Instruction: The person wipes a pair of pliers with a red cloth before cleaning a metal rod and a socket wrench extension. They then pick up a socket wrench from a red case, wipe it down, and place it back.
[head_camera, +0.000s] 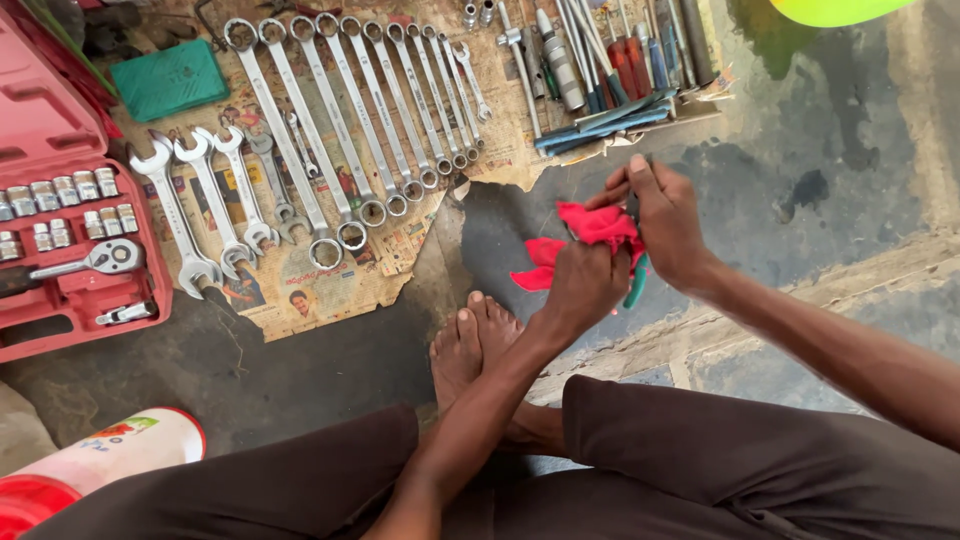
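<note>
- The person sits on the floor, bare feet (470, 340) crossed in front, both hands raised over the dark concrete floor (850, 170).
- The left hand (585, 280) is clenched around a red cloth (597, 225), bunching it so that loose corners hang out towards the feet.
- The right hand (668, 225) grasps a tool with a green handle (636, 285); only the lower end of the handle shows below the hands, so what kind of tool it is cannot be told, though it looks like a screwdriver.
- The cloth is pressed against the tool between the two hands, just in front of the torn edge of the newspaper (400, 250).
- By the look of it, the step in hand is wiping the tool clean with the cloth.
- The next move would seem to call for a firm hold on the handle while the cloth slides along the shaft, then a free spot in the rows.
- On the newspaper lie combination spanners (340, 130) in a graded row, open-ended spanners (200, 200) beside them, and screwdrivers (610, 70) further right.
- A red socket case (70, 220) stands open at the left, and a green pouch (168, 78) lies above the spanners.
</note>
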